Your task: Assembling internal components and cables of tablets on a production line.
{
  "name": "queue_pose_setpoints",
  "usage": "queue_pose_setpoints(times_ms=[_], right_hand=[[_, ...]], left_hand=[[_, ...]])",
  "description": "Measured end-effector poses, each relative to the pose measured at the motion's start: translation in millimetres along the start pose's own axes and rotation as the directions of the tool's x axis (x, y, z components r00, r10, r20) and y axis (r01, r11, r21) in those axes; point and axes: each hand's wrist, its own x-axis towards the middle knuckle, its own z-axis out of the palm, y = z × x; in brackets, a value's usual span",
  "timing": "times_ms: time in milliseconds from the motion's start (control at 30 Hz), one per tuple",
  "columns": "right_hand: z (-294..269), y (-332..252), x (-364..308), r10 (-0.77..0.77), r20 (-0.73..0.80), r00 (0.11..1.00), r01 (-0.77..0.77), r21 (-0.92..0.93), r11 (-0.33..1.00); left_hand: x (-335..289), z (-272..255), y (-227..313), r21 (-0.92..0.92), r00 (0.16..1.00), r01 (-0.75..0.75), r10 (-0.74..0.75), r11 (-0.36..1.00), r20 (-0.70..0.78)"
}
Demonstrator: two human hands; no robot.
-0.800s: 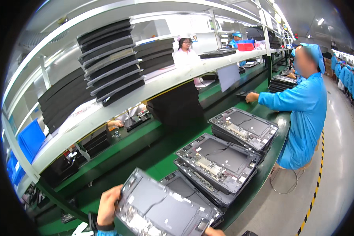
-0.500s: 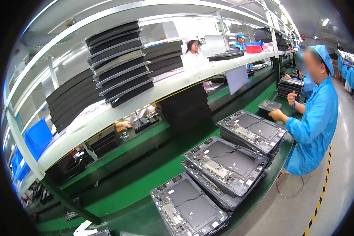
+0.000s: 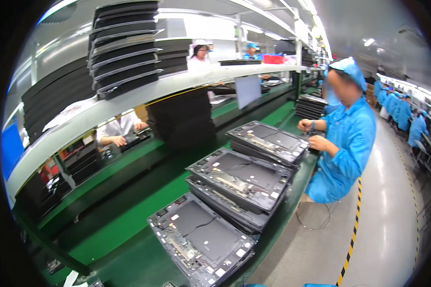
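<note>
Neither of my hands shows; only slivers of blue cloth [image 3: 318, 285] appear at the lower edge, too little to tell what they belong to. Closest to me on the green bench is an opened laptop base [image 3: 210, 234], with its circuit board and black cable exposed. Behind it, a stack of similar laptop bases [image 3: 244, 177] sits slightly askew. A third stack of laptop bases [image 3: 273, 136] stands farther along. Beyond that, a co-worker in blue [image 3: 347, 138] sits at the bench, both hands close together over a small dark item I cannot make out.
A white shelf [image 3: 177, 79] runs above the bench, carrying a tall stack of black trays [image 3: 124, 52]. More black trays [image 3: 182, 115] are piled beneath it. Across the bench another person's hands [image 3: 119, 140] work on a dark device. Yellow-black tape [image 3: 353, 229] marks the aisle floor at right.
The view has swung right, so the benches and stacks sit farther left. The co-worker's hands have come together, lowering the dark item held up before.
</note>
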Motion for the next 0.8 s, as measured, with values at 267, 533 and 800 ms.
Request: queue_pose_setpoints(times_ms=[267, 533, 800], right_hand=[[26.2, 48.5, 10.2, -0.152, -0.165, 0.974, 0.136, -0.105, 0.985], [17.2, 22.0, -9.7, -0.174, -0.347, 0.921, 0.068, -0.296, 0.953], [26.4, 37.5, 19.6, -0.128, -0.336, 0.933, 0.133, -0.009, 0.991]], left_hand=[[-6.3, 0.2, 18.2, 0.105, 0.999, -0.043, 0.039, 0.994, 0.038], [46.1, -4.2, 16.5, 0.592, 0.854, -0.475, 0.503, 0.652, 0.131], [52.3, -30.9, 5.4, 0.527, 0.929, -0.336, 0.368, 0.78, 0.047]])
